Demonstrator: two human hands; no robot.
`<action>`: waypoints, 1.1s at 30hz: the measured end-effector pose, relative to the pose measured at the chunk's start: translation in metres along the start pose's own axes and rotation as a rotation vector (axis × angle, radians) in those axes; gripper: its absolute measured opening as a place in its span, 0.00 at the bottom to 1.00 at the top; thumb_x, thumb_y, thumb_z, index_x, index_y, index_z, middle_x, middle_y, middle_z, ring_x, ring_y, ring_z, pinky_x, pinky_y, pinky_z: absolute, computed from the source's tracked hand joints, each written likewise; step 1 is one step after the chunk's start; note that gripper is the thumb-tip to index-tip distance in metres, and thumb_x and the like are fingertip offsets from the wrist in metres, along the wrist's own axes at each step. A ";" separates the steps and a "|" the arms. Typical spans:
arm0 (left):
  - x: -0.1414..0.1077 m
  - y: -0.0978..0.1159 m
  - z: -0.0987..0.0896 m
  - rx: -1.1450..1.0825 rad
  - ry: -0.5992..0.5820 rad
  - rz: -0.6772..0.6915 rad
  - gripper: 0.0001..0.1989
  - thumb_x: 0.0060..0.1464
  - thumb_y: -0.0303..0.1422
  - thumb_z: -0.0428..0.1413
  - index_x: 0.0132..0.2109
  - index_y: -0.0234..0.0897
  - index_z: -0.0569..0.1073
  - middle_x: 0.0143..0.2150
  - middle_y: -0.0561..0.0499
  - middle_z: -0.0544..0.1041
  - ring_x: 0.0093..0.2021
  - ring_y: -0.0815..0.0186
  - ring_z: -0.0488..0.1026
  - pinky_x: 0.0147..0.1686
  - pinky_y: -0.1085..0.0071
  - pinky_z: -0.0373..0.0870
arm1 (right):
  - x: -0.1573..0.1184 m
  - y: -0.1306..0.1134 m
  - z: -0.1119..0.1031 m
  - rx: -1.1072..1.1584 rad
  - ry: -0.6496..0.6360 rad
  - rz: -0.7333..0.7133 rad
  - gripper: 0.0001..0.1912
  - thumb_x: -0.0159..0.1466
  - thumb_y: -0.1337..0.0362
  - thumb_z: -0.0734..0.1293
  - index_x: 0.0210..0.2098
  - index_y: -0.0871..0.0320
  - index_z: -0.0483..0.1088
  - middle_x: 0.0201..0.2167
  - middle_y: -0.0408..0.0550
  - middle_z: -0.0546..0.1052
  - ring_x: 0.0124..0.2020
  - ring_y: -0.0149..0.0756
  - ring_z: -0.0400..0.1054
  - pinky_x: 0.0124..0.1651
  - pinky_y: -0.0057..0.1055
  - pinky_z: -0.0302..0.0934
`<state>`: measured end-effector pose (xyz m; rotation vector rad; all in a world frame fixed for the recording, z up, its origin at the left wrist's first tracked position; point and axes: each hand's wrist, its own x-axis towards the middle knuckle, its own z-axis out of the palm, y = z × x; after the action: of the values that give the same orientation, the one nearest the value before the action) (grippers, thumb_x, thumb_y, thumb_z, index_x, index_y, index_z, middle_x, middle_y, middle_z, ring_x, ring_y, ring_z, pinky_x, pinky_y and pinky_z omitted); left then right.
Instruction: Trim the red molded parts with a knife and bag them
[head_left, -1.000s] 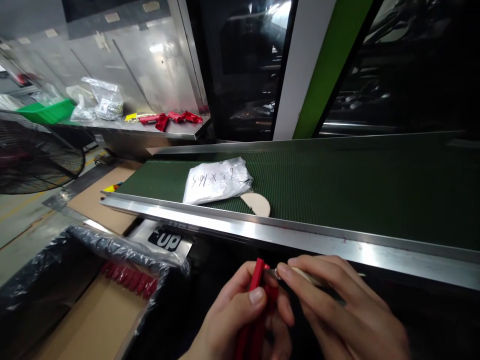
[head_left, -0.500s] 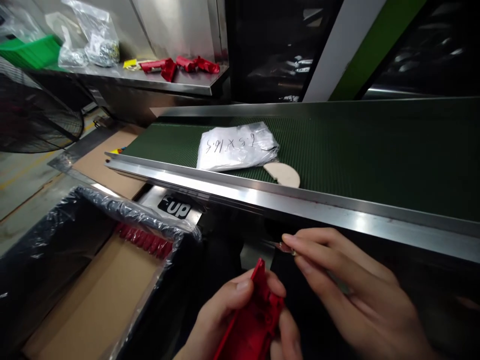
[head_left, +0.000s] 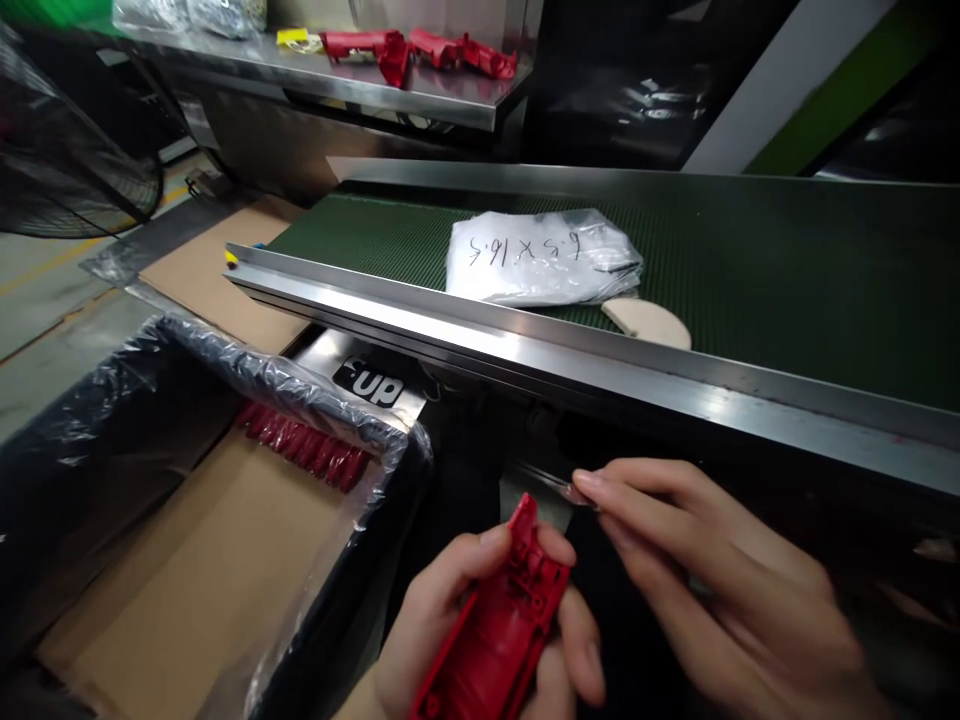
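Note:
My left hand (head_left: 457, 600) is wrapped round a red plastic housing half (head_left: 499, 625), thumb on one edge and fingers along the other. Its hollow inner side, with ribs and small posts near the narrow tip, faces up. Just to the right, my right hand (head_left: 712, 570) pinches a thin shiny strip (head_left: 555, 482) between thumb and forefinger. The strip points left, above the tip of the housing and apart from it. Its exact kind is too small and blurred to make out.
A green conveyor belt (head_left: 787, 270) with a metal rail (head_left: 525, 345) runs ahead, carrying a bag marked in handwriting (head_left: 525, 260) and a pale flat disc piece (head_left: 649, 322). At left stands a plastic-lined box (head_left: 247, 370) holding cardboard and red parts (head_left: 307, 445). Red housings (head_left: 367, 50) lie on a shelf.
The view has shifted, so the belt and bag appear further right and higher. The housing's inside now faces me more squarely. More of the thin strip in my right hand shows.

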<state>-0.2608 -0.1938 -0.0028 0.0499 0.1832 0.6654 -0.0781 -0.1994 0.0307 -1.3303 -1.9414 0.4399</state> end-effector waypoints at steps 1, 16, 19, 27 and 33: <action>0.000 0.001 -0.002 -0.013 -0.013 -0.015 0.25 0.69 0.40 0.36 0.50 0.30 0.73 0.32 0.37 0.79 0.26 0.67 0.76 0.24 0.81 0.68 | 0.001 -0.001 0.000 -0.012 -0.001 0.005 0.20 0.65 0.77 0.61 0.55 0.59 0.70 0.47 0.50 0.71 0.46 0.29 0.68 0.45 0.24 0.65; 0.018 0.002 0.000 -0.224 0.041 -0.292 0.20 0.64 0.37 0.48 0.45 0.24 0.76 0.30 0.40 0.79 0.30 0.66 0.77 0.29 0.79 0.72 | -0.008 0.017 -0.025 -0.322 -0.038 -0.230 0.19 0.65 0.76 0.60 0.50 0.55 0.73 0.45 0.51 0.75 0.43 0.41 0.65 0.44 0.40 0.60; 0.019 0.000 0.000 -0.208 0.172 -0.320 0.18 0.60 0.36 0.54 0.42 0.21 0.77 0.31 0.41 0.79 0.30 0.69 0.77 0.33 0.81 0.71 | -0.015 0.020 -0.030 -0.362 -0.006 -0.227 0.19 0.66 0.75 0.61 0.51 0.51 0.72 0.46 0.48 0.75 0.45 0.41 0.66 0.47 0.43 0.60; 0.024 -0.009 0.000 -0.156 0.107 -0.351 0.19 0.62 0.39 0.51 0.42 0.24 0.77 0.25 0.43 0.76 0.21 0.71 0.70 0.20 0.83 0.62 | -0.024 0.022 -0.036 -0.310 -0.004 -0.135 0.20 0.65 0.74 0.62 0.52 0.48 0.71 0.46 0.47 0.77 0.46 0.40 0.67 0.46 0.42 0.63; 0.026 -0.011 0.006 -0.084 0.126 -0.328 0.18 0.63 0.37 0.51 0.42 0.24 0.77 0.22 0.47 0.72 0.19 0.72 0.64 0.18 0.82 0.58 | -0.025 0.027 -0.032 -0.286 -0.007 -0.179 0.18 0.69 0.72 0.59 0.53 0.50 0.70 0.45 0.49 0.76 0.46 0.42 0.65 0.47 0.45 0.59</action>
<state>-0.2334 -0.1861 -0.0020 -0.1010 0.2778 0.3481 -0.0323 -0.2146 0.0263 -1.3124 -2.1673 0.0812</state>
